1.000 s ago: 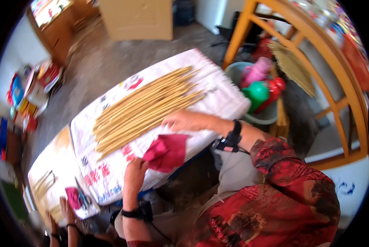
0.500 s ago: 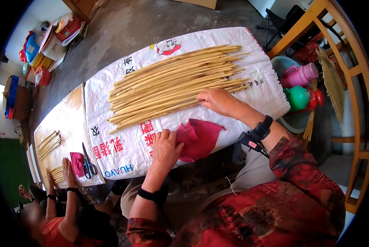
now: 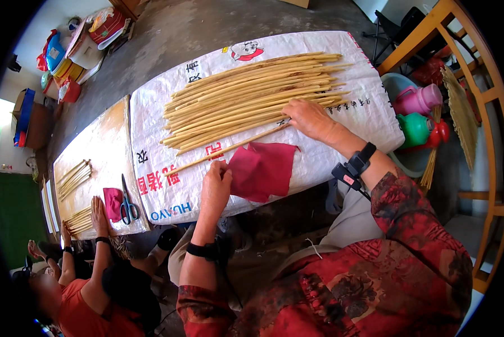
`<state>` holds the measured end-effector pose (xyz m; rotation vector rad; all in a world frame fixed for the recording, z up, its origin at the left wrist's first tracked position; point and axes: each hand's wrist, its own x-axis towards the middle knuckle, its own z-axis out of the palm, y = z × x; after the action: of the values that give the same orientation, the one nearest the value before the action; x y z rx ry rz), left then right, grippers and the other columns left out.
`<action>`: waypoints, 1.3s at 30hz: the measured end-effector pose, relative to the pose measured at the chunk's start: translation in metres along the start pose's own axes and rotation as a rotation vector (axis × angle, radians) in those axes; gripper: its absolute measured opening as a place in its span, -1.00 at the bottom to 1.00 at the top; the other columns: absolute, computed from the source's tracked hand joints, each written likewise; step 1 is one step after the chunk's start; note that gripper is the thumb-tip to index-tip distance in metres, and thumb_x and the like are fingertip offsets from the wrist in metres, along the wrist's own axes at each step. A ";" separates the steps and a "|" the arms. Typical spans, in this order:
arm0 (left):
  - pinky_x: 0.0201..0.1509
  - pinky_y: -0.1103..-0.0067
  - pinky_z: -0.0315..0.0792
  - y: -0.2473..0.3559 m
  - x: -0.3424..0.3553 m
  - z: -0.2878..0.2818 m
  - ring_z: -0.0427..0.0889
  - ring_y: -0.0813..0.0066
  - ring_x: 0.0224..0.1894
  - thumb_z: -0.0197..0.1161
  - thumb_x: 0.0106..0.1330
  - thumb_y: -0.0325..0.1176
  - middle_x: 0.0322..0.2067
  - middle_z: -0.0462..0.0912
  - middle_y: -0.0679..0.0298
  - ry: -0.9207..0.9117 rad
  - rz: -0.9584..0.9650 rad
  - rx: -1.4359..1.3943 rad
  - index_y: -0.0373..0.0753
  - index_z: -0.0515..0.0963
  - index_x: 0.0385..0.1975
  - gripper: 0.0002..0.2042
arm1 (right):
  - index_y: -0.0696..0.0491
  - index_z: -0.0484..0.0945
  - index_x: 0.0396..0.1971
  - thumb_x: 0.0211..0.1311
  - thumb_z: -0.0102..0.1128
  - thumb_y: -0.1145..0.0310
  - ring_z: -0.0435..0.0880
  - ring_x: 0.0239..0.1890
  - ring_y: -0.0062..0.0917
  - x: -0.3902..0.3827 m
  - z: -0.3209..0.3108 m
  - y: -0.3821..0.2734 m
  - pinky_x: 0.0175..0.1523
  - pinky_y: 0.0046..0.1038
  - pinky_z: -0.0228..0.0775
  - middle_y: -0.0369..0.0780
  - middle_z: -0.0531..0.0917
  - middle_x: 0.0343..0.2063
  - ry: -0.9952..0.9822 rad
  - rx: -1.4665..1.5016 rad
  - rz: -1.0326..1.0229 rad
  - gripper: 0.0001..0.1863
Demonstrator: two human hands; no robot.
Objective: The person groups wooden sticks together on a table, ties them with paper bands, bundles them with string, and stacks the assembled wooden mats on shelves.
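Observation:
A large bundle of long pale plant stalks (image 3: pixel 235 95) lies across the white printed woven sack (image 3: pixel 353 149) covering the table. My right hand (image 3: pixel 311 119) is closed in a pinch on the right end of a single stalk (image 3: pixel 235 147), which lies apart along the bundle's near side. Below that stalk a magenta cloth (image 3: pixel 263 171) is spread fairly flat. Beside the cloth's left edge is my left hand (image 3: pixel 215 182), its fingers curled together. Whether it grips the cloth's edge or anything else is hidden.
At left, a co-worker's hand (image 3: pixel 99 216) rests by short cut stalks (image 3: pixel 78 220) on a board (image 3: pixel 103 135). Scissors (image 3: pixel 129 208) and a smaller magenta cloth (image 3: pixel 112 203) lie there. Pink (image 3: pixel 417 100) and green containers (image 3: pixel 412 130) stand right of the table, near a wooden frame (image 3: pixel 479 101).
One stalk has come away from the bundle toward me, with my right hand at its end. The cloth, bunched before, is now spread flatter. The whole view has shifted slightly.

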<state>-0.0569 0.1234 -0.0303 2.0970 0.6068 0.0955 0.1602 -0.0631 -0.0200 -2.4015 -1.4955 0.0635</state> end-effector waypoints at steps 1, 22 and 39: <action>-0.32 0.39 0.39 -0.002 -0.001 0.000 0.54 0.10 -0.41 0.09 0.11 -0.47 -0.51 0.53 -0.01 0.042 -0.011 -0.015 -0.38 0.41 -0.38 -0.87 | 0.10 0.47 -0.46 -0.05 0.05 0.47 0.52 -0.26 -0.24 -0.001 -0.001 0.001 -0.19 -0.29 0.38 -0.13 0.51 -0.45 0.015 0.030 0.024 -0.89; -0.26 0.77 0.38 0.016 -0.002 -0.015 0.49 0.70 -0.38 0.11 0.22 -0.48 -0.42 0.56 0.35 0.006 -0.012 -0.899 -0.29 0.47 -0.32 -0.92 | 0.09 0.45 -0.19 -0.02 0.20 0.38 0.54 -0.33 -0.36 -0.010 0.007 -0.049 -0.21 -0.42 0.38 -0.13 0.50 -0.36 -0.131 0.504 -0.178 -0.66; -0.15 0.62 0.40 0.048 -0.002 -0.019 0.52 0.48 -0.22 -0.01 0.30 -0.32 -0.21 0.50 0.15 0.031 0.013 -1.124 -0.36 0.38 -0.11 -0.73 | 0.13 0.44 -0.12 0.02 0.20 0.45 0.55 -0.26 -0.60 -0.012 -0.028 -0.059 -0.11 -0.55 0.40 -0.31 0.58 -0.31 -0.162 1.464 0.205 -0.64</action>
<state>-0.0457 0.1148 0.0192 1.0081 0.4005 0.3790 0.1084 -0.0565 0.0218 -1.2830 -0.6921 1.0075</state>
